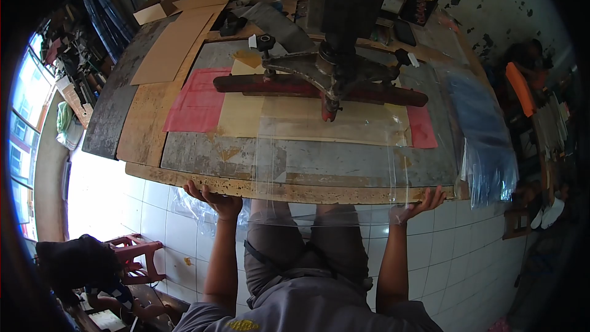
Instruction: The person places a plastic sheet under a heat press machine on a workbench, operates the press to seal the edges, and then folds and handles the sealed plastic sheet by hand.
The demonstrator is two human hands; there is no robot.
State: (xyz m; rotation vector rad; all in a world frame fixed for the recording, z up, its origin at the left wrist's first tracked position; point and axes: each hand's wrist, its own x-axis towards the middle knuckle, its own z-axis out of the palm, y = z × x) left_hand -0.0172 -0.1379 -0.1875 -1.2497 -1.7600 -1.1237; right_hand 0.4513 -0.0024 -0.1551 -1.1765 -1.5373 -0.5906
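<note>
A clear plastic sheet (332,175) lies under the press and over the front edge of the worktable, its near part hanging down towards my lap. My left hand (216,201) rests against the wooden front edge (295,192), left of the sheet, fingers apart and their tips over the edge. On the other side, my right hand (421,206) is at the same edge beside the sheet's right corner, fingers stretched out; whether it touches the sheet is hard to tell. Above the sheet stands a press head with a long red bar (283,86), over a yellow and red backing (236,110).
A stack of clear bluish plastic sheets (485,141) hangs off the table's right side. Cardboard pieces (166,55) lie at the left and back. A red plastic stool (138,255) is on the floor lower left, near another person (86,270).
</note>
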